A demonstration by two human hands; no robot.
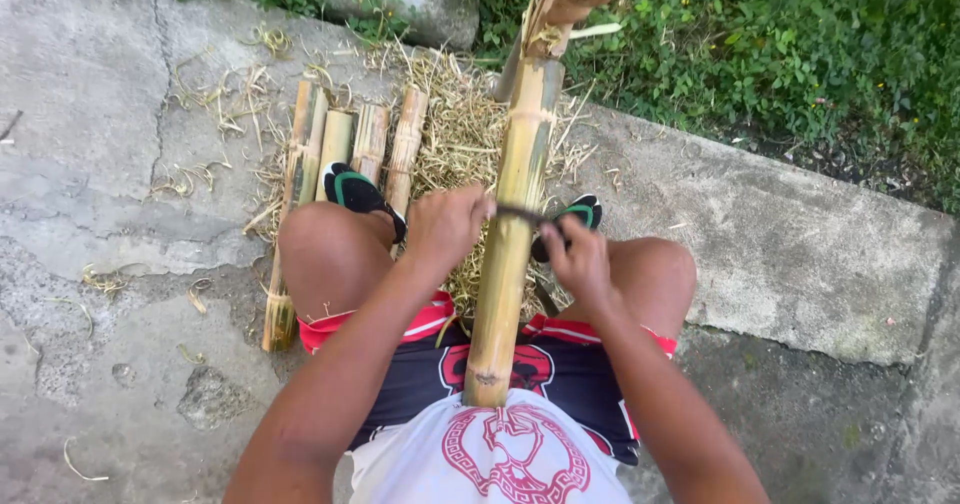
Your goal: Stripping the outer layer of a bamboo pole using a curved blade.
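Bamboo pole [510, 224] runs lengthwise from belly away between knees; blade [520, 214] lies crosswise on it; left hand [445, 226] and right hand [575, 256] each clenched on blade end, equally near

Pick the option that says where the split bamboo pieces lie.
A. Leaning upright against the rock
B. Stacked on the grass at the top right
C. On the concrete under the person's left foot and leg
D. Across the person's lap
C: the split bamboo pieces lie side by side on the concrete, running under the sandalled left foot and left leg.
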